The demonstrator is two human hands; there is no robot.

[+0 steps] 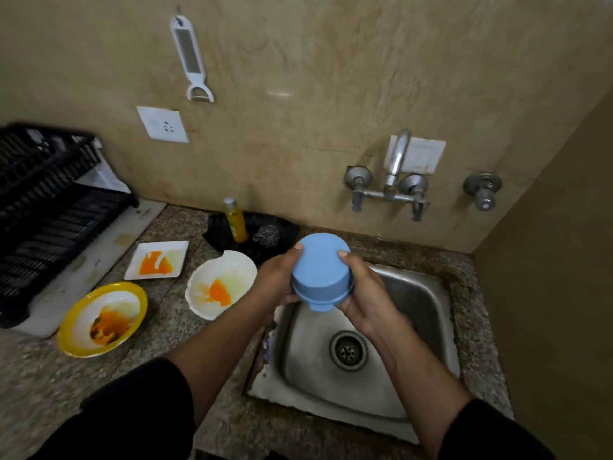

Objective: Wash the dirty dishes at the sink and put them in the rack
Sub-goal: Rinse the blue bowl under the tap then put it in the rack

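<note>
1. Head view, bowl: the blue bowl (320, 270) is held above the sink's (418, 300) back-left corner, clear of the basin.
2. Hands: the left hand (277, 283) and right hand (361, 293) clasp it from either side. Both thumbs are pressed on the wall near the base. The other fingers curl round behind it, mostly hidden.
3. Heading: the base faces up toward the camera and the mouth faces down and away. It is round, so no long axis. The rim tab points toward the person.
4. Handling, a judgement: looks like light, stiff plastic that is unlikely to break but slippery when wet. Best taken at the rim or tab.
5. Left of the sink: three stained dishes, with the rack (43, 207) beyond them.
</note>
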